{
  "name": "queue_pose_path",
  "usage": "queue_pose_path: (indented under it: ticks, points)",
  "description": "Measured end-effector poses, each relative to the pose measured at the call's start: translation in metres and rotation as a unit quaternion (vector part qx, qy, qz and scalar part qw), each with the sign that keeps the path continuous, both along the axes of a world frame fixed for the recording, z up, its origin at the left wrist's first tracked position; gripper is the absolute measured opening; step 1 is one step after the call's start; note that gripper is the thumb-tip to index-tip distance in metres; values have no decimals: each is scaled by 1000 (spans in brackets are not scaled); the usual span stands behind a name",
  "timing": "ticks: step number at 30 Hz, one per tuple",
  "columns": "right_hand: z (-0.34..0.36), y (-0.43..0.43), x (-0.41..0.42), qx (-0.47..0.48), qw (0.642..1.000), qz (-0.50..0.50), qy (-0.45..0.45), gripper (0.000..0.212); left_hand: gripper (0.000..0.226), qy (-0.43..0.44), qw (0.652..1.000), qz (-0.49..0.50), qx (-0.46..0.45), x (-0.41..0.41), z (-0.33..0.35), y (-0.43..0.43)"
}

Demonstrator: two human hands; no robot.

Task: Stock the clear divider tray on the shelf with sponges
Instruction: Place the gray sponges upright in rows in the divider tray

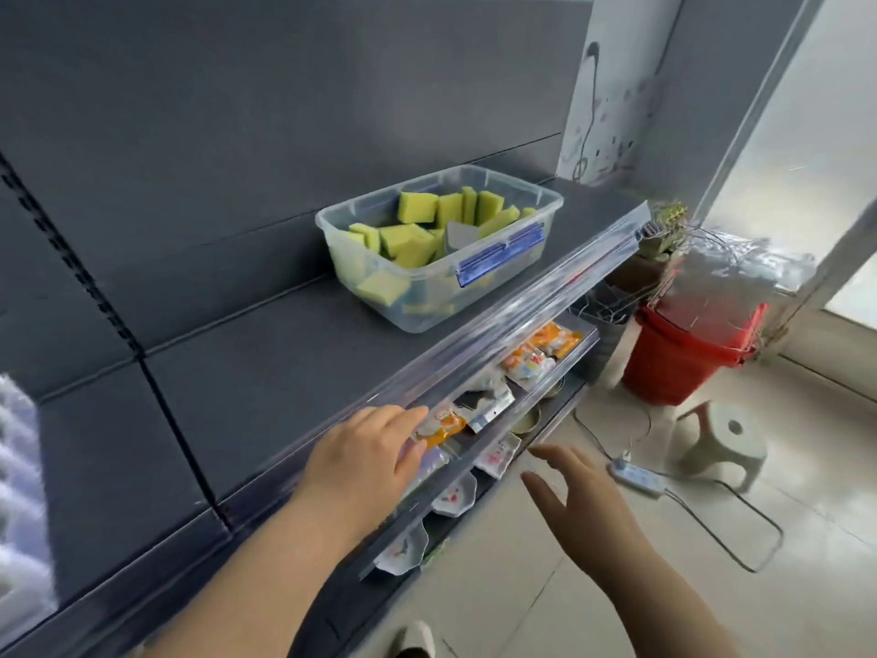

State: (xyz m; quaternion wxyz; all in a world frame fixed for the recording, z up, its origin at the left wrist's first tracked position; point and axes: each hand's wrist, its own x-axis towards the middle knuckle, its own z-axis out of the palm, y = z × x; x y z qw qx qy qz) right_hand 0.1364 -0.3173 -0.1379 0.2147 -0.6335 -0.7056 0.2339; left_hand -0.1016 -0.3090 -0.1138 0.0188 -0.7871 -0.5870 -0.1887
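Observation:
A clear plastic box [522, 190] stands on the dark grey shelf [265, 372], far right, holding several yellow-green sponges [417, 206]. At the far left edge a clear ridged thing [19, 491], perhaps the divider tray, is partly in view and blurred. My left hand [365, 448] reaches over the shelf's clear front lip [545, 296] with relaxed fingers and holds nothing. My right hand [574, 491] hovers in front of the lower shelf, fingers spread, holding nothing. Both hands are well short of the box.
A lower shelf [564, 372] carries several snack packets [536, 358]; small dishes [453, 496] sit below it. On the tiled floor to the right stand stacked red buckets [683, 358], a white stool [721, 444], a power strip [638, 477] with cable, and a potted plant [664, 230].

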Motion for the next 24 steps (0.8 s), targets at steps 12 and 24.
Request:
queue_pose_path:
  ticks: [12, 24]
  points:
    - [43, 183, 43, 47, 999, 15, -20, 32, 31, -112, 975, -77, 173, 24, 39, 190]
    - [74, 326, 26, 165, 977, 112, 79, 28, 36, -99, 986, -16, 135, -2, 45, 306]
